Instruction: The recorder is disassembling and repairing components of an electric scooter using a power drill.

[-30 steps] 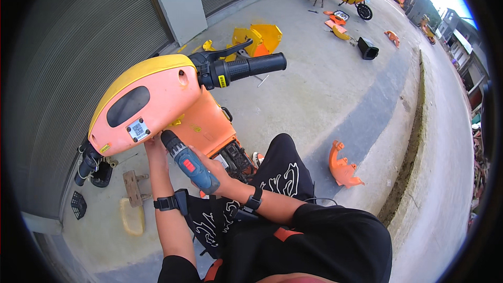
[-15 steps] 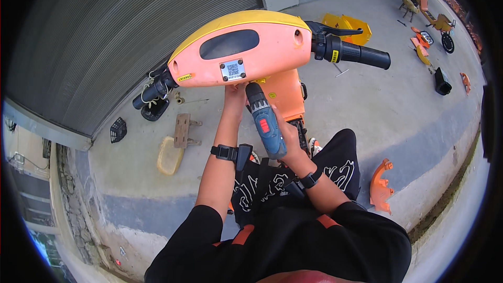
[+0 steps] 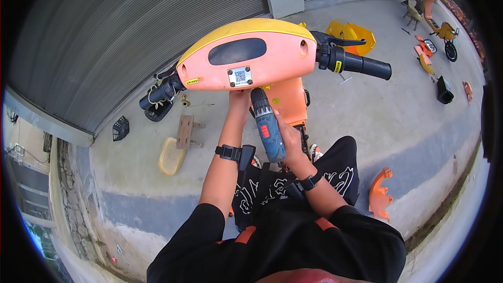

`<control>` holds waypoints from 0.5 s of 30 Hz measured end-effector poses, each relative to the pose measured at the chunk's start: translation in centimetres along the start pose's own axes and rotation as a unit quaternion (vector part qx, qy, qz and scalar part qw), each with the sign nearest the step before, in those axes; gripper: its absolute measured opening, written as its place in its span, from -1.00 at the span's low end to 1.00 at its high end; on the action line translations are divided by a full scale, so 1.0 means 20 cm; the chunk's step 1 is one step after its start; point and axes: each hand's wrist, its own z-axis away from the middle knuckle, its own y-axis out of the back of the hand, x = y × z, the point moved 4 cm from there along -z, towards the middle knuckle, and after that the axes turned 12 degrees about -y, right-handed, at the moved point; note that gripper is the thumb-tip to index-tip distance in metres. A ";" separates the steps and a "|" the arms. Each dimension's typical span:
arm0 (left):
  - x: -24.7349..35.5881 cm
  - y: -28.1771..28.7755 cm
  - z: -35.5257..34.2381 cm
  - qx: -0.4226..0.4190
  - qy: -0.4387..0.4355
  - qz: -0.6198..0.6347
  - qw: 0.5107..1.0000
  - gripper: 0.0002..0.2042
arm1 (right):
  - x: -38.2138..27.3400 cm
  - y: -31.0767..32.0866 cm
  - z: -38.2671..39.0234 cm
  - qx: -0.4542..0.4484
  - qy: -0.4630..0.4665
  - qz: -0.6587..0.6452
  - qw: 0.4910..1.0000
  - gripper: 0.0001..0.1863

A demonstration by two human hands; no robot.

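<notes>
An orange and yellow scooter handlebar cover (image 3: 251,55) with black grips stands in front of me. My right hand (image 3: 285,139) grips a blue cordless drill (image 3: 268,126) pointing up at the cover's underside. My left hand (image 3: 240,98) reaches up beside the drill tip and touches the underside of the cover; I cannot tell whether it holds anything. The orange steering column (image 3: 287,99) shows behind the drill.
A grey roller shutter (image 3: 131,26) rises behind the scooter. On the concrete lie a yellow panel (image 3: 171,155), a wooden piece (image 3: 185,131), a black basket (image 3: 120,128), yellow body parts (image 3: 352,35) and an orange part (image 3: 380,195). More scooter parts (image 3: 435,26) sit far right.
The view has swung right, so the scooter head now sits more centred. Both hands stay under the cover with the drill raised; the drill looks closer to the cover.
</notes>
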 end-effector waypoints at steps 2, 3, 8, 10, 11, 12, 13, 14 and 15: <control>-0.01 0.02 -0.01 0.002 -0.012 0.014 1.000 -0.90 | -0.01 0.00 0.00 0.011 0.007 -0.013 1.000 -0.12; -0.01 0.01 -0.01 -0.002 -0.013 0.009 1.000 -0.90 | -0.02 0.01 0.00 0.010 0.006 -0.014 1.000 -0.12; 0.00 -0.01 -0.01 -0.004 0.020 0.013 1.000 -0.89 | 0.00 0.01 0.00 0.018 -0.007 -0.011 1.000 -0.16; -0.02 0.01 -0.02 -0.006 0.010 0.038 0.999 -0.87 | -0.02 0.01 -0.01 0.028 0.065 0.112 0.991 -0.23; -0.03 0.01 -0.02 -0.010 0.000 0.063 0.998 -0.85 | -0.02 0.03 -0.02 0.028 0.064 0.110 0.992 -0.23; -0.04 0.01 -0.02 -0.012 0.003 0.060 0.998 -0.85 | -0.02 0.04 -0.03 0.017 0.069 0.126 0.990 -0.26; -0.04 0.01 -0.02 -0.016 0.000 0.059 0.998 -0.84 | -0.02 0.04 -0.04 0.006 0.073 0.141 0.987 -0.29; -0.04 0.01 -0.02 -0.019 -0.004 0.057 0.998 -0.83 | -0.01 0.04 -0.03 0.008 0.069 0.130 0.989 -0.31; -0.04 0.00 -0.02 -0.022 -0.002 0.055 0.998 -0.83 | -0.01 0.04 -0.03 0.011 0.066 0.130 0.989 -0.31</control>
